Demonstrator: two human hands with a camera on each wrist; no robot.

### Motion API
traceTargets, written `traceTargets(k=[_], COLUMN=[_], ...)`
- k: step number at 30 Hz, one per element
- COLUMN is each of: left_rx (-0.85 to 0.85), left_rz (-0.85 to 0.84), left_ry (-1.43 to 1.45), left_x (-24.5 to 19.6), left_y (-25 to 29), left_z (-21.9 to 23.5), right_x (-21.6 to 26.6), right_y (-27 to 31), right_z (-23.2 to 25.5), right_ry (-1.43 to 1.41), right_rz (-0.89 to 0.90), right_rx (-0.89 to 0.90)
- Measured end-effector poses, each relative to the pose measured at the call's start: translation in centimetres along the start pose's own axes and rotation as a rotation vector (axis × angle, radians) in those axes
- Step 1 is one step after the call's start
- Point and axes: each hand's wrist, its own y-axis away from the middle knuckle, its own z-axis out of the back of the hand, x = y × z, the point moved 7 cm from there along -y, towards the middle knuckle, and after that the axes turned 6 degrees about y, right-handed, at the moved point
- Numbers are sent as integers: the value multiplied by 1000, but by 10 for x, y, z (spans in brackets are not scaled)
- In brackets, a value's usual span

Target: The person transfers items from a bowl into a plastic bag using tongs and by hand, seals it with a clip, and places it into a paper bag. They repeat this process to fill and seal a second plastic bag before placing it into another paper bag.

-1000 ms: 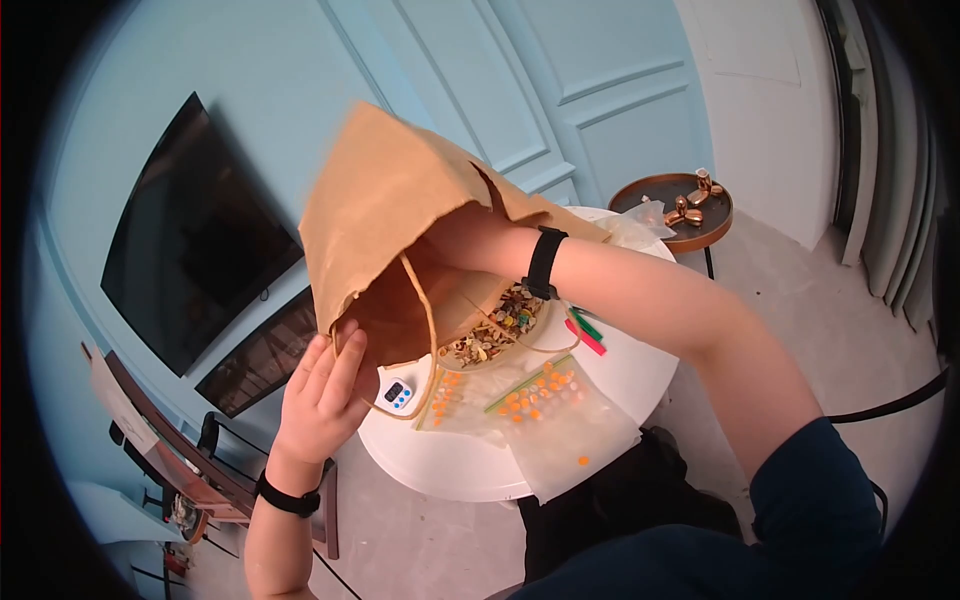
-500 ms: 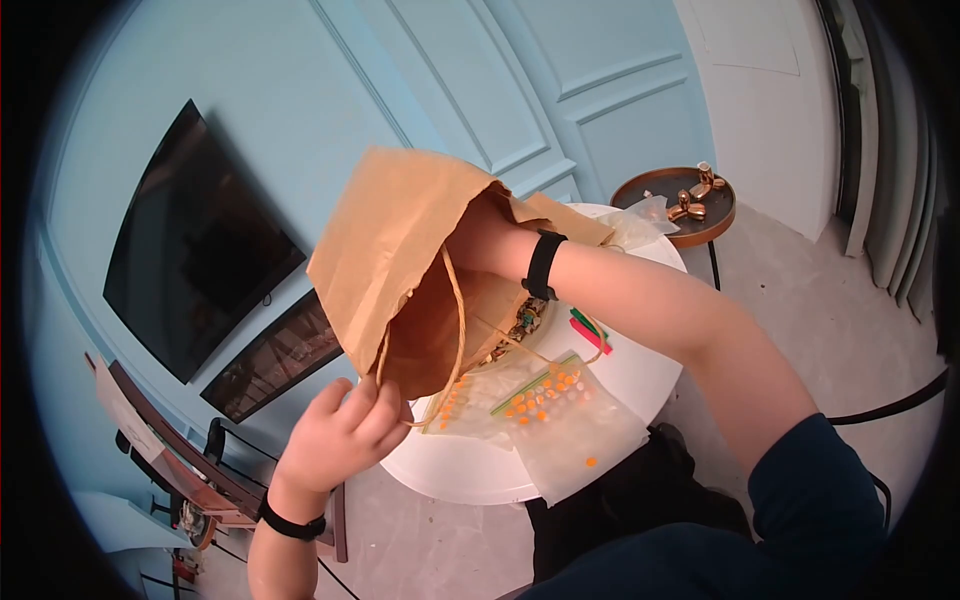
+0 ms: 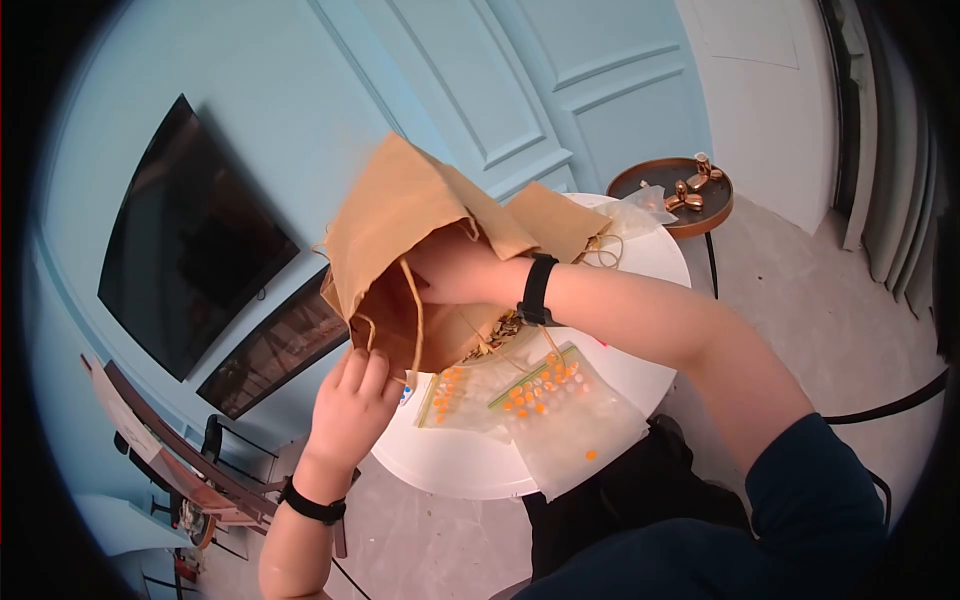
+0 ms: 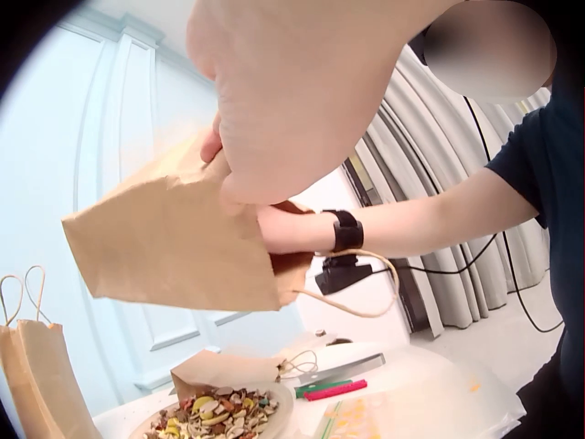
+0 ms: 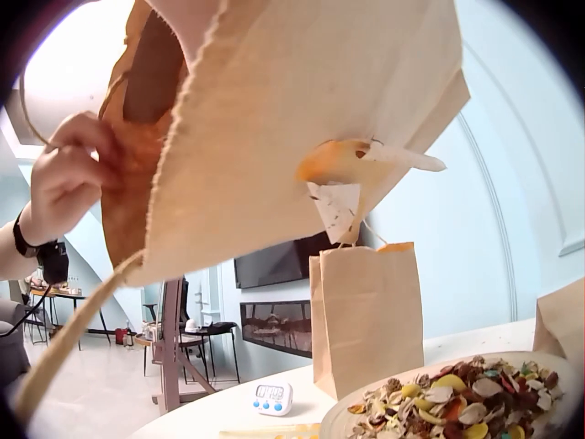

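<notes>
A brown paper bag (image 3: 410, 200) with twisted handles is held tilted above the table, its mouth facing me. My left hand (image 3: 352, 405) pinches the rim at the lower left, beside one handle, with fingers curled. My right hand (image 3: 460, 270) reaches into the mouth; its fingers are hidden inside, so I cannot tell whether they hold anything. In the right wrist view, the bag's side has a torn hole (image 5: 343, 160) with a ragged paper flap hanging from it. Below the bag, mixed dried pieces (image 5: 466, 402) like potpourri lie heaped in a pale dish.
On the white round table (image 3: 430, 470) are zip bags (image 3: 575, 430) with orange and white pieces, a white timer (image 5: 271, 398) and red and green sticks (image 4: 334, 390). One paper bag (image 5: 368, 315) stands upright; another (image 3: 560, 220) lies at the far edge. A side table (image 3: 715, 215) stands beyond.
The bag has shifted right and changed its tilt. My left fingers, straighter at the rim before, now curl and pinch it. My right hand stays inside; the paper bag lying behind shows more.
</notes>
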Motion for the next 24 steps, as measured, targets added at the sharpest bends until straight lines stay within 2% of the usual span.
traceTargets(k=[4,7,9,11,12,13,15,16,17,19,21,23,24], left_rx=[-132,-167,-168,-240,-237,-237,-235,-246,-256,-238,-274,-275,-271], left_rz=[-39,-54,-61,-124,-125,-170,-216,-206,-195,-182,-187,-186,-189], left_ry=[-46,-43,-43,-49,-48,-49,-46,-64,-82,-30,-79,-86,-85], left_x=[2,7,11,8,9,6,4,4,5,10,12,12,12], left_y=[-13,-18,-19,-19,-19,-20,-23,-26,-27,-25,-27,-25,-24], left_z=[25,44,47,51,50,49,49,52,55,58,62,63,62], right_x=[8,16,19,17,17,23,47,49,51,51,45,31,30], right_y=[10,19,24,23,18,15,12,17,19,25,28,25,28], right_z=[-12,-14,-22,-40,-76,-70,-54,-61,-58,-70,-102,-116,-119], right_ry=[-121,-1,-46,-575,-826,-829,-1780,-1871,-1873,-1917,-2016,-1207,-1208], right_rz=[0,126,102,28,50,49,22,-122,-123,-386,-400,-177,-177], right_rx=[32,-130,-130,-122,19,18,223,288,288,374,376,275,275])
